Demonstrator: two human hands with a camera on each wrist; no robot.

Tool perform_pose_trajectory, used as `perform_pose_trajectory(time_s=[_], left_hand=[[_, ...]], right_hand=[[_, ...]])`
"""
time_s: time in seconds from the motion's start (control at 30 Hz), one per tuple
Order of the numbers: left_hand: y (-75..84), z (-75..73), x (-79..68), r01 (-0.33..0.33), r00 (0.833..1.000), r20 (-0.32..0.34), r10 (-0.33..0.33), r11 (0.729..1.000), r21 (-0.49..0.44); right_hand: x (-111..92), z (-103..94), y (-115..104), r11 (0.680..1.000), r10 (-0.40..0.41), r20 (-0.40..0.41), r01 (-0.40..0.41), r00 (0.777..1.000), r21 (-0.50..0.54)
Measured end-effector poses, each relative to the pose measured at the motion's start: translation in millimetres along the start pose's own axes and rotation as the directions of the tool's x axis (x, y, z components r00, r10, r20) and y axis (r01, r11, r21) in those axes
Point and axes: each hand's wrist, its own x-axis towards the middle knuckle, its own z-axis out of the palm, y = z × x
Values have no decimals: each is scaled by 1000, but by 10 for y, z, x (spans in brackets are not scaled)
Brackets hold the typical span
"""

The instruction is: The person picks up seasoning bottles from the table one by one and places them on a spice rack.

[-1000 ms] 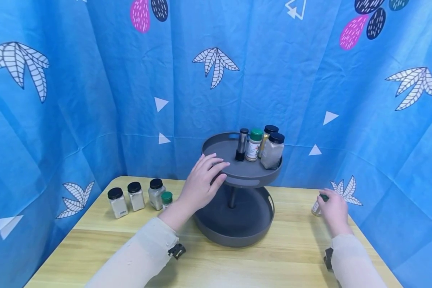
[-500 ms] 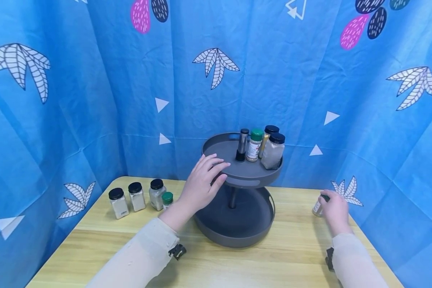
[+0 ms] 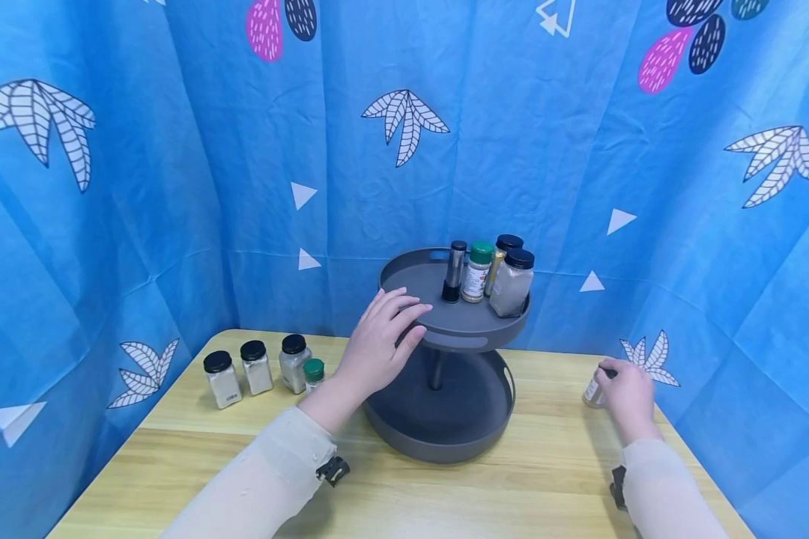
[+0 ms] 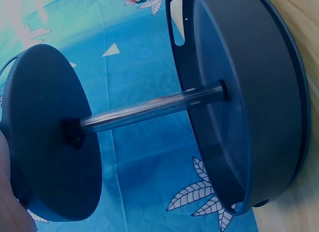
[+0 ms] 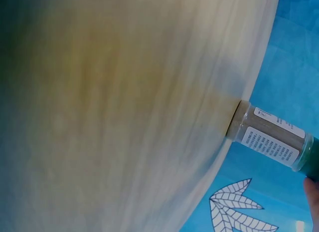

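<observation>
In the head view, my right hand point(image 3: 627, 393) pinches the cap of a small spice jar point(image 3: 593, 392) at the table's right side. The right wrist view shows that jar point(image 5: 274, 137) upright on the table, with a green cap, white printed labels and brownish contents. My left hand point(image 3: 376, 340) rests against the left front rim of the upper tier of a dark grey two-tier turntable rack point(image 3: 468, 340), fingers spread and fairly straight. On that tier stand a slim black-capped bottle point(image 3: 455, 271), a green-capped jar point(image 3: 476, 272) and two black-capped jars, one square point(image 3: 511, 284).
Left of the rack, three black-capped jars point(image 3: 224, 380) and a green-capped jar point(image 3: 314, 372), partly behind my left arm, stand on the wooden table point(image 3: 512, 486). The rack's lower tier point(image 3: 438, 451) holds no jars. A blue patterned curtain point(image 3: 404, 202) encloses the table.
My right fingers have shifted slightly over the jar's cap, covering more of its green. My left hand and the rack stay put.
</observation>
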Motion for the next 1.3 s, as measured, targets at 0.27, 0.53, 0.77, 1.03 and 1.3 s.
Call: perform_pose_trajectory(time_s=[0.27,0.53,0.77,1.03,1.3], left_hand=[[5,11,4,9,1000,11,-9,1000,1],[8,26,4,9,1000,6,-9,1000,2],[4,31,3,1,1000,-4,-1,1000,2],[3,29,1,5,1000,-6,-5,1000,4],[1,21,-1,1,1000,-5,-1,1000,6]], right_hand=[[-51,-9,-10,998,42,-6,-42,999,46],[-76,-47,17,995,90,-7,-89,996,52],[-94,-73,-27,994,98,2,-98,995,46],[-111,-146,-172,998,66,3,-66,998,20],[-140,-203,-315,999,37,-55,-36,998,14]])
